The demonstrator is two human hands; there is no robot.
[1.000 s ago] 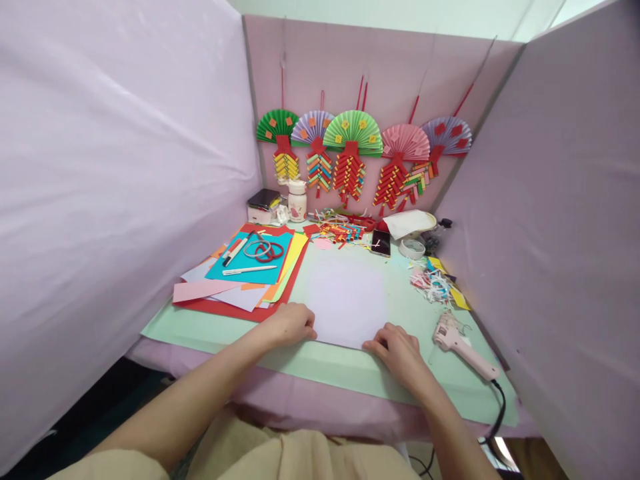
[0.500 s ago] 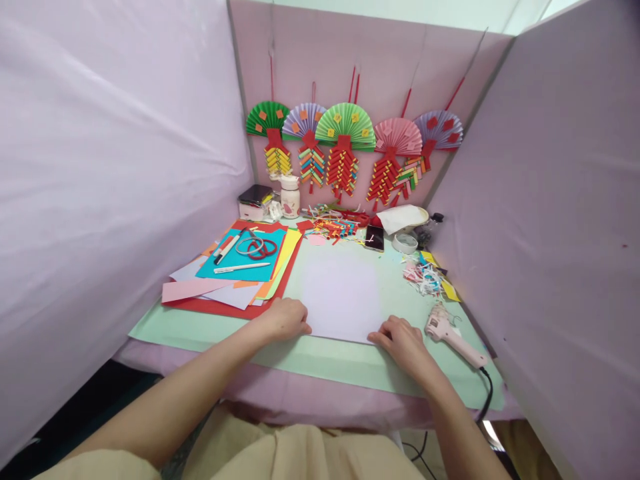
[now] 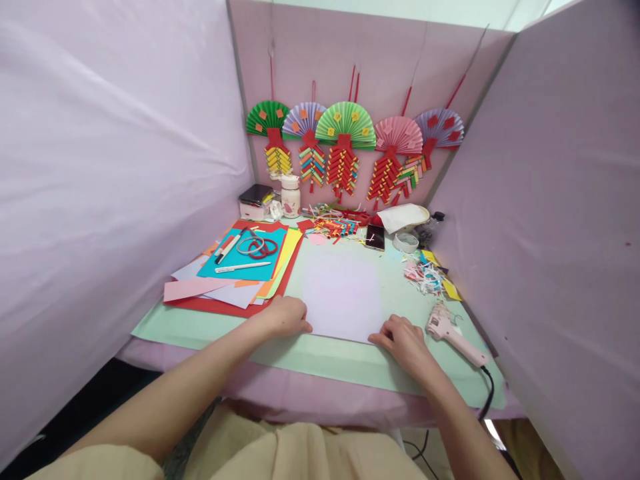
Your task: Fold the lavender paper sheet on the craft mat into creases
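Left grip (image 3: 287,316), right grip (image 3: 401,337) perhaps pinching sheet (image 3: 342,293); glue gun (image 3: 459,342), papers (image 3: 240,291) flanking.

Sheet (image 3: 341,293) centre, glue gun (image 3: 457,339) right, fans (image 3: 345,123) behind

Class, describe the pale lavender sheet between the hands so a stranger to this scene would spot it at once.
Find the pale green mat and look to the middle of its near side. There lies the sheet, flat and plain. Unlike the overlapping papers at its left, it has the left hand and right hand at its near corners.
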